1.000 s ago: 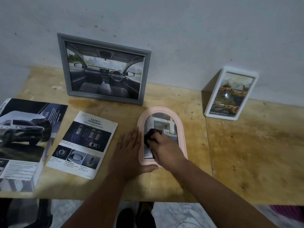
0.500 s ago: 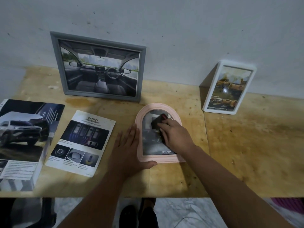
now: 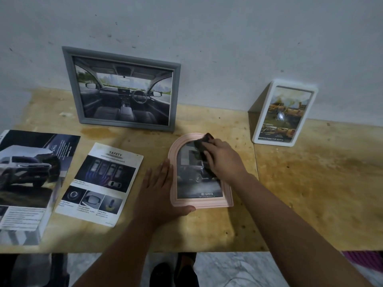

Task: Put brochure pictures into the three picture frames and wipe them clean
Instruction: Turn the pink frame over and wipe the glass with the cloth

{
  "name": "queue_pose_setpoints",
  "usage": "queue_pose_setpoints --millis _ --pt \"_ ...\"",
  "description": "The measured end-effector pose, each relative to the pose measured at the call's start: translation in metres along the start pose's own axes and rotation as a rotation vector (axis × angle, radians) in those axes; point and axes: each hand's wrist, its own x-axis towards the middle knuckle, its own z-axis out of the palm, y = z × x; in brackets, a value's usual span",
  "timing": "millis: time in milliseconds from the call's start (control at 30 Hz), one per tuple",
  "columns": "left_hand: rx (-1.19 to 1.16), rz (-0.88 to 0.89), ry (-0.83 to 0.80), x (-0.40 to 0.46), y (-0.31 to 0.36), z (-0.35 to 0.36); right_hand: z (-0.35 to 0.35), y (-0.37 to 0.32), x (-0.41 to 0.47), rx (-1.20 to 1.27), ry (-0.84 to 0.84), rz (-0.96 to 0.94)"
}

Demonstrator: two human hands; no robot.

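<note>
Pink frame (image 3: 200, 200) flat on counter (image 3: 310, 193), so glass takes pressure. Left hand (image 3: 160, 195), fingers straight, braces frame's left edge. Right hand (image 3: 224, 160) fingers clamp dark cloth (image 3: 202, 145) at frame's arched top, wiping.

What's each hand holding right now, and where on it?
Right hand grips a dark cloth, bunched under its fingers, on the pink frame. Left hand holds nothing; it lies flat against the frame's lower left corner.
</note>
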Motion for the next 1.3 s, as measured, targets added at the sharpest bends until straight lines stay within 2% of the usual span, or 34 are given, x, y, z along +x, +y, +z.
queue_pose_setpoints --millis 67,233,333,400,467,567,600,733,800,867,967,1000,1033,1067,1133,1200,1300 --pt "-0.008 -0.005 0.006 0.0 -0.001 0.001 0.014 -0.002 0.001 -0.025 -0.051 0.053" --pt "0.002 0.013 0.016 0.0 -0.001 0.004 0.011 -0.012 -0.041 0.079 -0.032 0.114" --pt "-0.003 0.012 0.027 -0.001 -0.002 0.003 0.0 -0.017 -0.064 0.121 -0.18 0.127" --pt "-0.006 0.01 0.034 -0.001 -0.001 0.002 -0.016 -0.015 -0.054 0.16 -0.306 0.223" --pt "-0.009 0.01 0.027 -0.002 -0.001 0.002 -0.029 -0.013 -0.029 0.254 -0.281 0.321" --pt "-0.011 0.003 0.009 -0.001 -0.001 0.001 -0.024 -0.012 0.004 0.178 -0.016 0.249" --pt "-0.009 0.003 0.004 0.0 -0.001 0.001 -0.016 -0.013 0.008 0.127 0.007 0.198" --pt "0.001 -0.002 -0.01 0.0 -0.001 0.0 0.021 -0.021 -0.028 -0.182 -0.142 0.063" --pt "0.008 -0.003 -0.007 0.0 -0.001 0.001 0.021 -0.027 -0.055 -0.182 -0.152 0.026" --pt "0.006 0.001 -0.001 -0.001 -0.001 0.002 0.013 -0.029 -0.071 0.02 -0.173 0.054" --pt "-0.002 0.003 0.007 0.0 -0.001 0.001 -0.012 -0.024 -0.052 0.674 -0.215 0.392" --pt "-0.004 0.004 0.011 0.001 -0.001 0.001 -0.018 -0.021 -0.04 0.805 -0.193 0.455" --pt "-0.003 0.003 0.011 0.001 -0.001 0.001 -0.02 -0.018 -0.029 0.813 -0.178 0.459" --pt "-0.005 0.002 0.007 0.001 -0.001 0.002 -0.02 -0.018 -0.02 0.738 -0.182 0.442" --pt "-0.017 -0.002 0.004 0.0 -0.001 0.002 -0.011 -0.017 -0.013 0.303 -0.197 0.363" --pt "-0.018 -0.005 -0.002 -0.001 -0.002 0.001 -0.003 -0.02 -0.021 -0.098 -0.108 0.316" --pt "-0.003 -0.009 -0.019 -0.001 -0.001 0.0 0.012 -0.024 -0.045 -0.216 0.013 0.173"
